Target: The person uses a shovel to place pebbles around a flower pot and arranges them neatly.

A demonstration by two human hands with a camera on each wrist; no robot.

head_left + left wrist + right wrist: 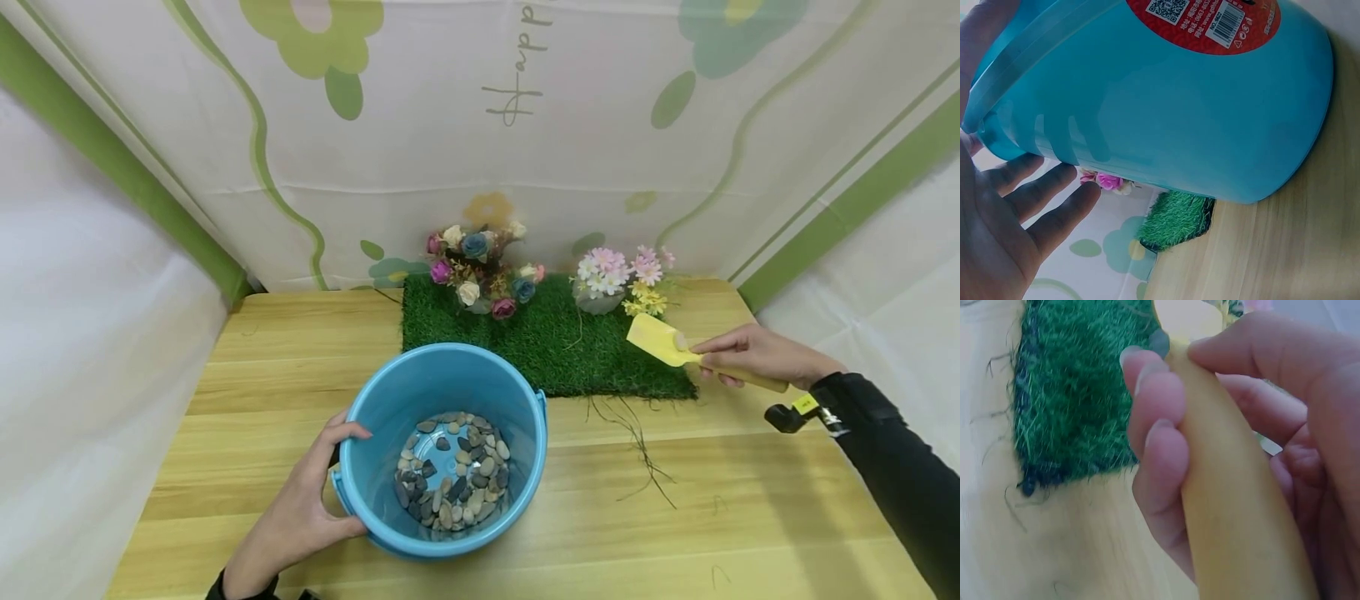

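Note:
A blue bucket [450, 379] stands on the table, with grey, black and tan pebbles [453, 508] over part of its bottom. My left hand [311, 492] holds its left rim, one finger hooked over the edge and the thumb outside; other fingers spread along the outer wall in the left wrist view. To the right, my right hand [750, 354] grips the handle [1235, 487] of a yellow toy shovel [652, 340] above the mat's right end. A pale pebble [681, 341] lies on the blade near the handle; a grey pebble [1159, 344] shows there in the right wrist view.
Behind the bucket lies a green artificial grass mat [577, 367]. On it stand a bunch of artificial roses [480, 275] and some pink, white and yellow flowers [611, 275]. Loose dark strands [637, 442] lie on the wooden table [285, 350]. Patterned curtains [450, 150] enclose it.

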